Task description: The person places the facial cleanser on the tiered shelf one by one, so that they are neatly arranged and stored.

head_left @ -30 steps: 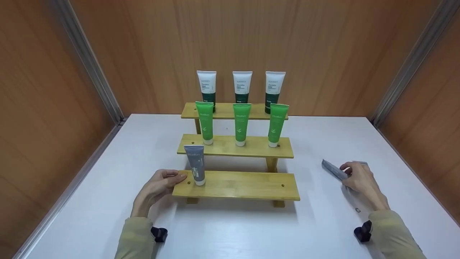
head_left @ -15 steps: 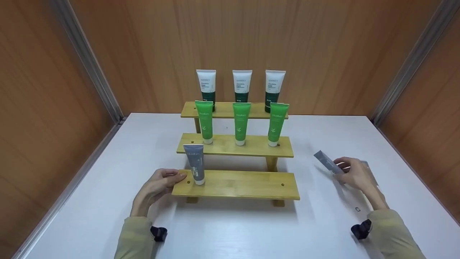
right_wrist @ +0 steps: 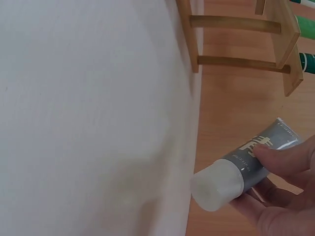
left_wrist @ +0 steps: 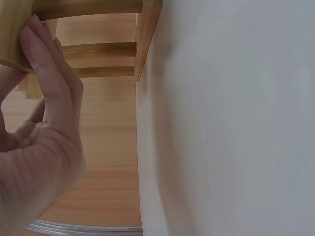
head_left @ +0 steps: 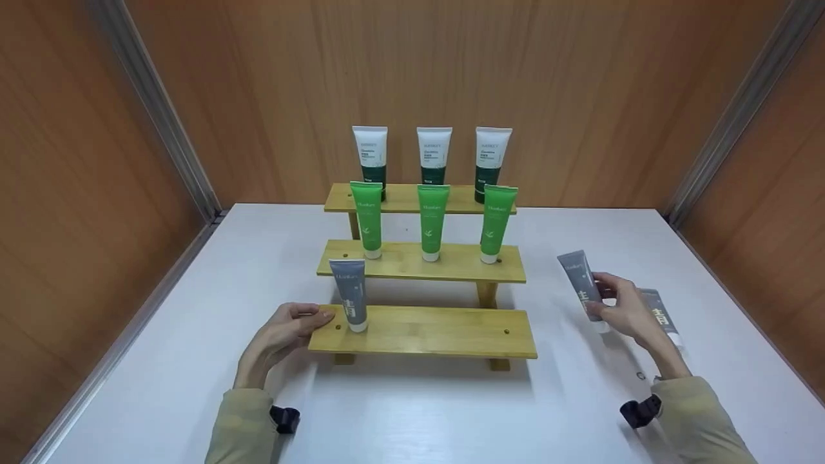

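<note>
My right hand [head_left: 626,310] holds a grey tube [head_left: 579,280] with a white cap, pinched between thumb and fingers. In the right wrist view its cap [right_wrist: 216,186] points away from the hand, above the table. Another grey tube [head_left: 659,312] lies flat behind that hand, partly hidden by it. My left hand [head_left: 283,332] grips the left end of the lowest shelf of a three-step wooden stand [head_left: 445,332], thumb on top. In the left wrist view the fingers [left_wrist: 49,81] lie against the shelf's edge. A standing grey tube [head_left: 351,296] is beside that hand on the same shelf.
Three green tubes [head_left: 433,222] stand on the middle shelf [head_left: 399,254]. Three white and dark green tubes [head_left: 434,154] stand on the top shelf. A small dark ring-shaped mark or object [head_left: 640,376] is on the white table [head_left: 412,419]. Wooden panels [head_left: 412,77] enclose the table.
My right hand has lifted the grey tube off the table, moved it slightly left and away, and turned it more upright with its label showing. The left hand has stayed put.
</note>
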Demonstrator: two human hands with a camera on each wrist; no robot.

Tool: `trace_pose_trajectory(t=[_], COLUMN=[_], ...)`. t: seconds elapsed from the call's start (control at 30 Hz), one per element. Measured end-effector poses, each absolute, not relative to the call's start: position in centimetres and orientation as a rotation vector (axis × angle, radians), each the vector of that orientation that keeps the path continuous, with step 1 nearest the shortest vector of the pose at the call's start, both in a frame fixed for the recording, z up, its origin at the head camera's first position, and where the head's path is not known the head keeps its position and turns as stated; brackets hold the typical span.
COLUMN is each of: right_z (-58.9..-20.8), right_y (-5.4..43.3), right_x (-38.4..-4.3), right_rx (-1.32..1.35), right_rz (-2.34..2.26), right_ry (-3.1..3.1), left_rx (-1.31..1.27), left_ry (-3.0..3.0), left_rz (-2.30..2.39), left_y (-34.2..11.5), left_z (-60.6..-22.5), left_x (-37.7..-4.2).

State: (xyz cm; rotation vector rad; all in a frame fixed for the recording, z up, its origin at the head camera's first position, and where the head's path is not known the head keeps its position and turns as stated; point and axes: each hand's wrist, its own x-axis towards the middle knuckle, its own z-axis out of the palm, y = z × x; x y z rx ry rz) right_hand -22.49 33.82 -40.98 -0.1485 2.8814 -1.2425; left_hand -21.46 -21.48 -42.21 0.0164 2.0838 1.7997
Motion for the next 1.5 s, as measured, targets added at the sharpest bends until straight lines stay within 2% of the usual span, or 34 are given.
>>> trace_pose_trajectory(t=[1.5], right_z=[-37.3], right_y=[26.2], right_x=[-20.0], right_rx=[-0.309], right_rz=[-1.726], right_ry=[2.716], left_rx=[0.015], left_ry=[2.09], left_rz=[1.784], left_y=[-21.5], left_z=[-42.3], left_x=[-21.7])
